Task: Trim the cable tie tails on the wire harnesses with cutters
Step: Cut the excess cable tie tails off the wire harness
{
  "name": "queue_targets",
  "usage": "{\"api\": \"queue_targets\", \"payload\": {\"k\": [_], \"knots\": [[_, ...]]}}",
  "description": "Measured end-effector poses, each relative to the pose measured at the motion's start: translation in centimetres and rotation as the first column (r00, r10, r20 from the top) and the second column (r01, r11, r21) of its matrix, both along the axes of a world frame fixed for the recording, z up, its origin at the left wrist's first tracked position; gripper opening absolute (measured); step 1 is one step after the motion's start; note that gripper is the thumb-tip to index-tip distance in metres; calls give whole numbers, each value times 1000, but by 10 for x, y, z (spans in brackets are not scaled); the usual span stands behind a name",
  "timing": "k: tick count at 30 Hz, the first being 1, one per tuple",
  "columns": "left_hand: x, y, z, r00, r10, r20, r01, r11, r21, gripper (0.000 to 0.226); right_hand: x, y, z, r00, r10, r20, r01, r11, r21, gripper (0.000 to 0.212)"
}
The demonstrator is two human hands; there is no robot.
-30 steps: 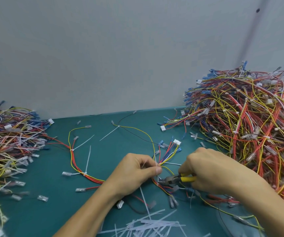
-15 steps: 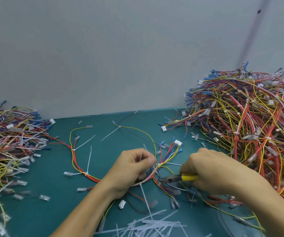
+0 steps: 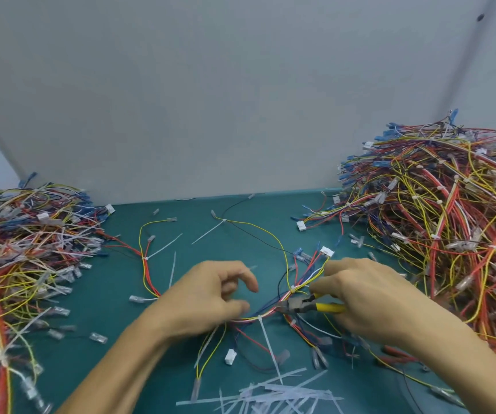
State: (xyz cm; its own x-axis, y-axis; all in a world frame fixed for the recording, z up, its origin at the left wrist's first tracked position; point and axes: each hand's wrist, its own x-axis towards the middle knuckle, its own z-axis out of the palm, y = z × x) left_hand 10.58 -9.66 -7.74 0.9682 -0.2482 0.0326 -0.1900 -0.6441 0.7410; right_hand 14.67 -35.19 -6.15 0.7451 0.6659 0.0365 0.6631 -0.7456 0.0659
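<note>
One wire harness (image 3: 273,312) of red, yellow and blue wires lies across the green table (image 3: 115,363) between my hands. My right hand (image 3: 369,300) grips yellow-handled cutters (image 3: 327,307); their dark jaws (image 3: 293,303) sit against the bundle, just under a small white cable tie (image 3: 293,289). My left hand (image 3: 208,297) hovers left of the jaws with fingers loosely curled and apart. Its thumb rests by the bundle and nothing shows between the fingers. A long white tie tail (image 3: 267,342) hangs from another tie further left on the bundle.
A tall heap of harnesses (image 3: 438,234) fills the right side and a lower heap (image 3: 16,258) the left. Cut white tails (image 3: 270,395) are scattered at the near edge. More uncut tails (image 3: 163,249) stick out of the harness behind my left hand. A grey wall stands behind.
My left hand let go of the tie tail it pinched and its fingers spread. The cutters moved up and right along the bundle, closer to the small white tie.
</note>
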Motion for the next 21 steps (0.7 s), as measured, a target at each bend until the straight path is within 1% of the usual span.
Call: {"api": "queue_targets", "payload": {"k": [2,4,7,10,11,15,18,21], "knots": [[-2,-8,-4,997,-77,-9,77,991,106,29,1,-1,-1,1000,7,-1,-7,1000,6,34],[-2,-14,-9,994,-108,20,103,979,175,32,2,-2,-1,1000,15,-12,-15,1000,5,31],[-1,-15,-12,990,-108,90,93,983,156,28,2,-2,-1,1000,11,-23,-11,1000,3,32],[-1,-17,-15,980,-105,170,83,988,133,11,3,0,-1,999,11,-31,-11,1000,-10,33],[-1,-17,-16,982,-83,172,64,991,115,7,4,1,0,999,12,-32,-13,1000,-9,33],[4,-15,-17,999,1,38,-2,1000,13,11,5,6,2,1000,12,-8,-12,1000,-22,38],[7,-13,-17,1000,-13,-25,13,1000,-1,8,4,9,2,1000,0,3,0,999,-45,38],[8,-11,-16,999,-33,-40,31,999,-39,10,4,10,1,1000,-12,-10,11,998,-58,37]]}}
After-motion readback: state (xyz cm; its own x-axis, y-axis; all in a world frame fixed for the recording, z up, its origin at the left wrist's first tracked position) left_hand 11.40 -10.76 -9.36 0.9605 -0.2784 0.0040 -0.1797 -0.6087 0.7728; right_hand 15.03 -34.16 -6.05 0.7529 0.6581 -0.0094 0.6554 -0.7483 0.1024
